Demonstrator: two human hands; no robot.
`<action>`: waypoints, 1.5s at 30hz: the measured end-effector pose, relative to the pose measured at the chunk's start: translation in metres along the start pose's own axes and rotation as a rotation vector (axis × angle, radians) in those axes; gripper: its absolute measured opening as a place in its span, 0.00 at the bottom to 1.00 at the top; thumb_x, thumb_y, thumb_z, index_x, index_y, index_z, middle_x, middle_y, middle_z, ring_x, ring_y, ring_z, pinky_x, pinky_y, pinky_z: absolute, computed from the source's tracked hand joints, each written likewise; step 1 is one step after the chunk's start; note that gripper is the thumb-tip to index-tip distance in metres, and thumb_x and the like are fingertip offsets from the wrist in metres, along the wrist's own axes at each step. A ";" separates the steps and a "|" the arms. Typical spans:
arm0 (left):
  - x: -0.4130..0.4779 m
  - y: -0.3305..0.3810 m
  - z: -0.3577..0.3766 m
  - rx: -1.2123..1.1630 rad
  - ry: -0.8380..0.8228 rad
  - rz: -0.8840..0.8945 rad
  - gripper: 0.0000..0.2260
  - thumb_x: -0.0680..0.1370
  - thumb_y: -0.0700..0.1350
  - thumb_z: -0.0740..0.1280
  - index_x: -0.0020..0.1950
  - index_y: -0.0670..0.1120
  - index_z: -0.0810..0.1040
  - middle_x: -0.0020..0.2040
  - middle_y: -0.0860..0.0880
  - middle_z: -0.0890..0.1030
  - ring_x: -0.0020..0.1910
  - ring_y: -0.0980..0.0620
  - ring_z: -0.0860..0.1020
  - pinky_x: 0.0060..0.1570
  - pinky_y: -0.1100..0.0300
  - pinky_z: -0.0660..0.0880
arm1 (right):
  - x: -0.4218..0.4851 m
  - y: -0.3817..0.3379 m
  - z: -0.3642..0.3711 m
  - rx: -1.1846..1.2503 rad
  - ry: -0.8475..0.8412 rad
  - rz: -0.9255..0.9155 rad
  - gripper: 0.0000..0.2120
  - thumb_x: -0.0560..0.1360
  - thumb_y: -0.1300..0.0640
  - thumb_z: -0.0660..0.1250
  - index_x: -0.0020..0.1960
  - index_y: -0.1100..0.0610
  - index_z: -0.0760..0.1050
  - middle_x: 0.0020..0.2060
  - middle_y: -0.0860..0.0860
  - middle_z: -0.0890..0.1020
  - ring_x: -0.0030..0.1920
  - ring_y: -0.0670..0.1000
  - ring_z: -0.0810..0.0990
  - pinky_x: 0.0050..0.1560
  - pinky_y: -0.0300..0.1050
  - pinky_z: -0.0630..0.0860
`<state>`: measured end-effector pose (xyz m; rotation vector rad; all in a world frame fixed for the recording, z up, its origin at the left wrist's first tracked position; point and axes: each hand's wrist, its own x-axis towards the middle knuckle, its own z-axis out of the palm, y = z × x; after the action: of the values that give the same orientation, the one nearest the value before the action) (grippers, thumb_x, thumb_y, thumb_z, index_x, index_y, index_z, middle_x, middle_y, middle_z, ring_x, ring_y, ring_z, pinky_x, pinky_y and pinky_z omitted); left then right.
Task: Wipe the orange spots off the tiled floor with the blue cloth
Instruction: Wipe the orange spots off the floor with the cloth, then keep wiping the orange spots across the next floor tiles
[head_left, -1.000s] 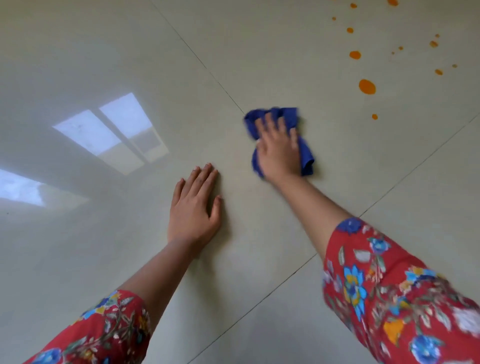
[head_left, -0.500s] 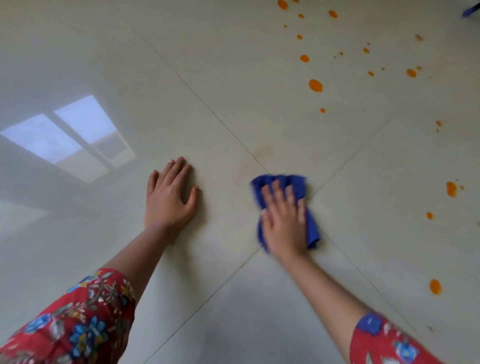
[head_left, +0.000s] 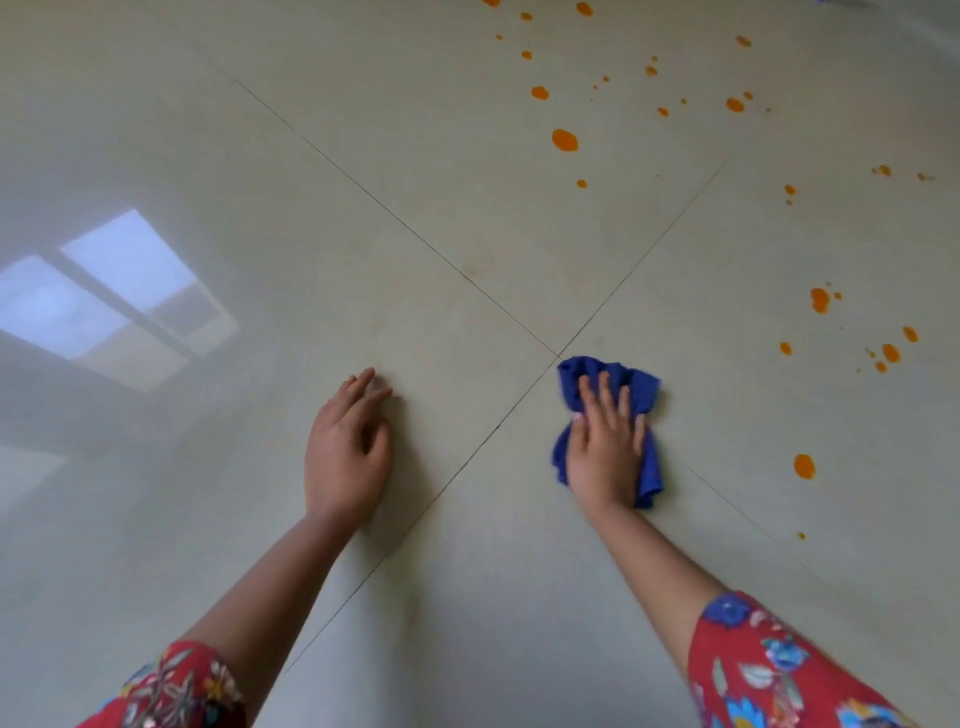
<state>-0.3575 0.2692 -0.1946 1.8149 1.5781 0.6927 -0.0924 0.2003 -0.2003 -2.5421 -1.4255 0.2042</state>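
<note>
My right hand (head_left: 605, 447) presses flat, fingers straight, on the crumpled blue cloth (head_left: 644, 384), which lies just right of where four pale floor tiles (head_left: 467, 156) meet. My left hand (head_left: 345, 447) rests on the floor to the left of the grout cross, fingers loosely bent. Orange spots dot the floor: a big one (head_left: 564, 140) far ahead, a cluster (head_left: 891, 352) to the right, and one (head_left: 804, 465) close to the cloth's right side. Several smaller orange spots (head_left: 734, 104) spread toward the top right.
The glossy tiles reflect a bright window (head_left: 119, 296) at the left. Dark grout lines (head_left: 415, 234) cross diagonally near the cloth. Both forearms end in red floral sleeves (head_left: 769, 670) at the bottom of the view.
My right hand has dragged the cloth back toward me and to the right, down to the grout cross. The view has shifted, bringing more orange spots in at the right. My left hand's fingers have lifted slightly.
</note>
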 end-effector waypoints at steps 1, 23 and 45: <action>-0.003 0.002 0.001 -0.063 0.024 -0.051 0.15 0.77 0.37 0.63 0.62 0.47 0.80 0.71 0.53 0.72 0.72 0.54 0.67 0.70 0.56 0.64 | -0.013 -0.019 0.008 0.022 -0.008 -0.048 0.24 0.80 0.59 0.59 0.75 0.51 0.63 0.76 0.49 0.60 0.77 0.54 0.57 0.75 0.55 0.50; 0.037 0.121 -0.031 -0.696 -0.188 -0.301 0.08 0.79 0.51 0.64 0.52 0.50 0.79 0.46 0.56 0.81 0.43 0.58 0.78 0.40 0.67 0.72 | 0.003 -0.128 -0.139 1.532 -0.741 0.637 0.33 0.74 0.30 0.55 0.48 0.57 0.86 0.49 0.56 0.85 0.47 0.56 0.85 0.47 0.46 0.80; 0.071 0.234 -0.035 -0.734 -0.498 -0.545 0.09 0.74 0.38 0.58 0.39 0.42 0.77 0.36 0.46 0.79 0.35 0.49 0.79 0.38 0.61 0.79 | 0.065 -0.003 -0.188 1.237 -0.595 0.065 0.13 0.83 0.61 0.54 0.55 0.55 0.77 0.50 0.48 0.83 0.49 0.44 0.81 0.52 0.36 0.76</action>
<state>-0.2185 0.3233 0.0026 0.8689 1.1733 0.4243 -0.0183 0.2346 -0.0182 -1.4914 -0.8424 1.4170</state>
